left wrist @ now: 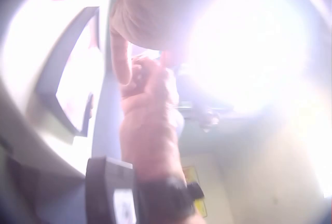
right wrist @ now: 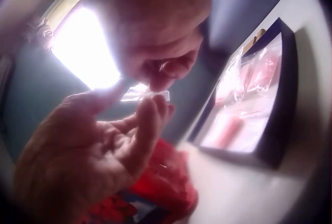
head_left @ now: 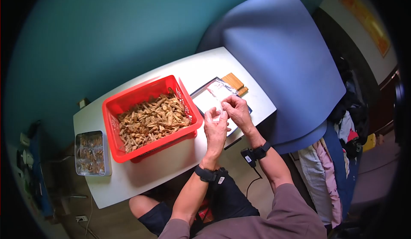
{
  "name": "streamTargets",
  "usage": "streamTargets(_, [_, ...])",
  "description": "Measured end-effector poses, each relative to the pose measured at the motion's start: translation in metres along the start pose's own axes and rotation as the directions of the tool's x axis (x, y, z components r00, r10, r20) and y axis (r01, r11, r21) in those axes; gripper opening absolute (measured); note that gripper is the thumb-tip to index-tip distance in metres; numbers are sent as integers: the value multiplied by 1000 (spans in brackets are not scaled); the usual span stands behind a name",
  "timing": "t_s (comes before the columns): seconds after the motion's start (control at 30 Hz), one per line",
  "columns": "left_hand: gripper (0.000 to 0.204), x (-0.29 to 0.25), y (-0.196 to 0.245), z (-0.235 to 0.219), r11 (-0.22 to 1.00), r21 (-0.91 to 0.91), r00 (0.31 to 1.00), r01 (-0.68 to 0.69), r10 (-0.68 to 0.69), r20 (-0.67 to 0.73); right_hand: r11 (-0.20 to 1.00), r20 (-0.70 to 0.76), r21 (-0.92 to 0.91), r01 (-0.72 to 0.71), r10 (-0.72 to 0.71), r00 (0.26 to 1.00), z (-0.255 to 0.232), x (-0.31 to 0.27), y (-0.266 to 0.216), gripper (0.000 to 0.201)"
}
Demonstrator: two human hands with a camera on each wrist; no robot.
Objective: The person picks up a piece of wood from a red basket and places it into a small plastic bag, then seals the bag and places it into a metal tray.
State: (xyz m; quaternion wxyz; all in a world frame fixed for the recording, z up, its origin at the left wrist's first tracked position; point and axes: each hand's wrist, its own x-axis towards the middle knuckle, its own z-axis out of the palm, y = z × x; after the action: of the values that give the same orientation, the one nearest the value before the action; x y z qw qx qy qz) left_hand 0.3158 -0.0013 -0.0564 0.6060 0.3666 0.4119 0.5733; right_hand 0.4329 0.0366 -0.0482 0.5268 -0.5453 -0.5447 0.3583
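In front of the body, both hands meet over a tray. My right hand (head_left: 238, 111) pinches a small clear plastic bag (right wrist: 145, 93) between thumb and curled fingers. Opposite it, my left hand (head_left: 216, 129) has its palm turned up, thumb and fingertips at the bag's edge. Much of the bag is hidden behind the fingers. Beneath the hands lies a dark-rimmed white tray (right wrist: 286, 86), with clear plastic bags (head_left: 219, 88) in it, some showing pink print in the right wrist view. Glare washes out much of the left wrist view.
Left of the hands, a red plastic basket (head_left: 112, 110) holds a heap of brown, finger-shaped dried pieces (head_left: 154, 119). A lidless-looking tin (head_left: 107, 153) with packed brown pieces stands at the table's left end. A wooden block (head_left: 234, 82) touches the tray's far side. Blue padding (head_left: 278, 59) borders the table's right.
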Motion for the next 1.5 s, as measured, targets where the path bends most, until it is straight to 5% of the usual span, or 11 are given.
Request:
streamTargets(0.13, [14, 16, -27, -2, 991, -111, 997, 69, -70, -7, 994, 26, 54, -93, 92, 995, -7, 0, 12, 11])
streamTargets(0.27, [16, 11, -38, -14, 967, -223, 991, 126, -135, -23, 995, -30, 52, -83, 85, 996, -14, 15, 24, 12])
streamTargets(0.4, [18, -12, -15, -27, 957, -228, 982, 182, -189, -12, 988, -44, -148, -32, 26, 999, -11, 34, 32, 10])
streamTargets(0.47, [19, -24, -1, -35, 965, -201, 986, 169, -168, 21, 819, 75, -525, 230, -225, 972, -5, 41, 30, 12])
streamTargets(0.63, [21, -53, 28, -53, 977, -108, 977, 185, -172, 123, 642, 344, -682, 349, -140, 929, 0, 38, 26, 22])
streamTargets(0.73, [22, -73, 38, -65, 977, -108, 977, 185, -170, 129, 884, 244, -371, 285, -204, 948, -4, 15, -8, 26])
streamTargets(0.83, [25, -96, 53, -75, 981, -103, 978, 167, -151, 143, 996, 220, -88, 19, 1, 975, -15, -43, -61, 19])
streamTargets(0.9, [26, -112, 65, -79, 983, -30, 970, 182, -174, 170, 997, 270, -49, -58, 69, 960, -19, -93, -90, 17])
streamTargets(1.13, [34, -186, 101, -92, 985, 91, 956, 147, -165, 242, 966, 458, 254, -46, -78, 885, 12, -212, -115, 33])
streamTargets(1.27, [28, -228, 112, -113, 978, 88, 954, 188, -203, 219, 845, 516, 489, -217, -80, 853, 27, -245, -132, 37])
streamTargets(1.5, [17, -287, 133, -141, 965, 128, 943, 227, -251, 220, 798, 628, 520, -304, -115, 770, 44, -279, -123, 26])
